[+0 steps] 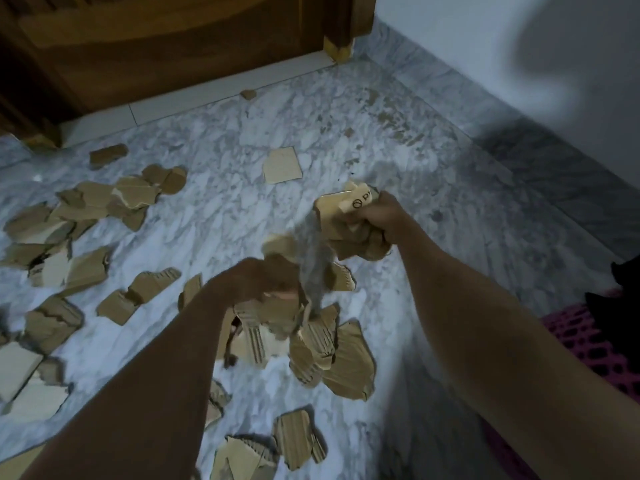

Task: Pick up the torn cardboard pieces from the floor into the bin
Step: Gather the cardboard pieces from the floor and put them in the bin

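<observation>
While crouched over marble floor point(242, 209): right hand point(379, 220) clenched round a bunch of cardboard pieces point(341, 209), one with black print showing, held above the floor. Left hand point(258, 278) lower and nearer, blurred, fingers curled down over a pile point(311, 341) of torn scraps; gripping some of them, by the look of it, though the blur hides exactly which. Grey smear point(313, 268) between the two hands, too blurred to identify.

More torn cardboard scattered widely: a thick cluster point(79, 216) at left, a pale square piece point(282, 165) lying alone farther back, a tiny scrap point(248, 94) near the door sill, further bits point(273, 445) at the bottom edge beside the left forearm. Corrugated ribbing visible on several.

Wooden door point(166, 46) across the top left, white wall point(485, 46) at upper right with a dark shadow on it. Pink mesh thing point(588, 344) at the right edge, just beyond the right forearm, possibly the bin, but too little shown to say. Black object point(623, 282) above it, unclear.
</observation>
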`<state>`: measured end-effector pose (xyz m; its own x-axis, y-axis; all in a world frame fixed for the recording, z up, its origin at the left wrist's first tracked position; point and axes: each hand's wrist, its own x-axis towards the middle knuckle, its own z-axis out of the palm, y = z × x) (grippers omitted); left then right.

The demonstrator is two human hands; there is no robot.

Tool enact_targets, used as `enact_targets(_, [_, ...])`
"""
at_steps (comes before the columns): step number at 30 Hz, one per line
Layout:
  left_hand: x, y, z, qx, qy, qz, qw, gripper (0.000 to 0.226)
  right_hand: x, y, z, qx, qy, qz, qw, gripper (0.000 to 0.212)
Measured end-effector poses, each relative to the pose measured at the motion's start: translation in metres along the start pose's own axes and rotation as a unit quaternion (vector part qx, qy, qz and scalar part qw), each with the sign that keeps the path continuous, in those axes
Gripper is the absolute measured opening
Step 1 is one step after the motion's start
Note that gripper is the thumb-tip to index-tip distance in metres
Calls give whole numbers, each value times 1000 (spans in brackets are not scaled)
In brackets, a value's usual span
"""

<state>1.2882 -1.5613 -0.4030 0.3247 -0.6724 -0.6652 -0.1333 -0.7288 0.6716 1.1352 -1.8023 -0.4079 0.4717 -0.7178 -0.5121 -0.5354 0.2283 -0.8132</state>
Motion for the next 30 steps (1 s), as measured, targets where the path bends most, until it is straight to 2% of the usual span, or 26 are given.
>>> enact_targets(1, [3,-3,11,135,-42,5,990,26,12,-1,7,-4,3,1,1000,79])
enact_targets(2, [3,-2,28,247,-85,15,965,37,24,0,15,-19,4,11,1000,86])
enact_targets(3, [5,-6,50,342,-90,41,934,47,24,-6,26,-39,8,29,999,98])
enact_targets(6, [-5,-10,106,381,-48,78,920,59,14,-12,59,-97,-8,85,992,118])
enact_targets(9, [-13,-14,124,481,-5,118,869,53,12,-7,79,-201,36,101,974,119])
enact_targets(10, [-17,-13,124,486,0,118,866,53,12,-6,80,-229,51,103,967,116])
enact_targets(11, [-16,-12,124,461,0,107,881,54,11,-5,81,-237,66,108,963,113])
enact_targets(14, [-14,-14,124,275,7,29,961,75,8,-5,77,-197,50,90,975,102])
enact_targets(16, [-15,-18,121,244,27,-1,970,92,1,-5,68,-169,40,50,983,94])
enact_targets(18, [-19,-20,116,256,26,-5,966,94,-9,-9,52,-126,36,25,991,90])
enact_targets(20, [-20,-23,108,274,14,7,962,81,-19,-11,29,-59,35,-5,998,80])
enact_targets(22, [-23,-24,98,270,11,18,963,60,-32,-6,4,-30,17,-46,998,61])
enact_targets(25, [-39,-20,76,204,23,18,978,27,-68,9,-18,-73,-54,-51,995,44])
enact_targets(28, [-56,-20,53,208,27,0,978,17,-104,41,-13,-168,-143,27,975,41])
enact_targets(29, [-62,-23,50,241,24,-9,970,17,-115,52,-4,-184,-180,55,965,49])
enact_targets(30, [-65,-27,49,258,25,-11,966,24,-127,62,4,-229,-191,67,952,72])
